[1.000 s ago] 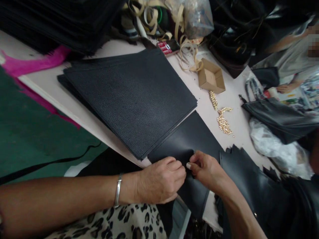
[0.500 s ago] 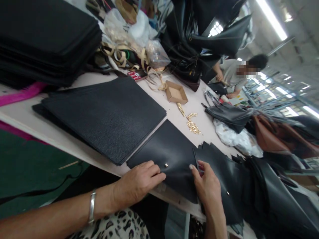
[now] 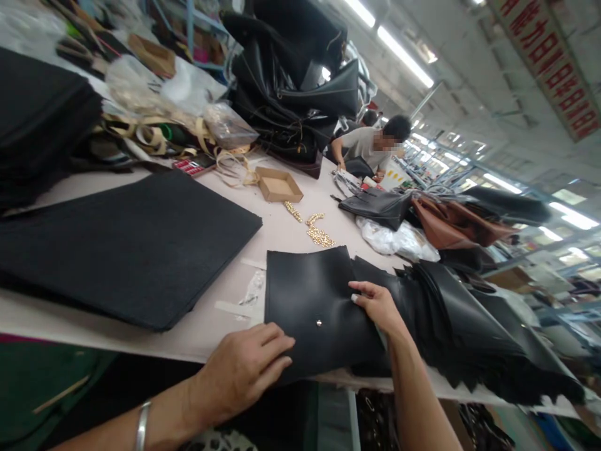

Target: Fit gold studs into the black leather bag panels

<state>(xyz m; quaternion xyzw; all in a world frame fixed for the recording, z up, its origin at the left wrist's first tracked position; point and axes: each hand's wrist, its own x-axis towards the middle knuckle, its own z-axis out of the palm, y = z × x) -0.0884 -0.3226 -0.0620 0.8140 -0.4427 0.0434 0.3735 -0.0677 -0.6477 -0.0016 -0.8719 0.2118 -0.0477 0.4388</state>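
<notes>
A black leather panel with a small shiny metal stud lies at the near edge of the table, slightly bent up. My left hand has its fingers closed at the panel's lower left edge. At the right edge, my right hand pinches the leather between thumb and fingers. To the left is a stack of pebbled black leather sheets. Beyond the panel, small gold studs lie in a loose heap. More black leather panels overlap in a row at the right.
An open cardboard box sits behind the gold studs. Black bags are piled at the back, and brown leather lies at the right. Across the table a person bends over work. A dark stack fills the far left.
The panel has moved right in both hands, away from the pebbled stack, baring tape strips on the table. It now partly covers the row of panels. The view has turned rightward.
</notes>
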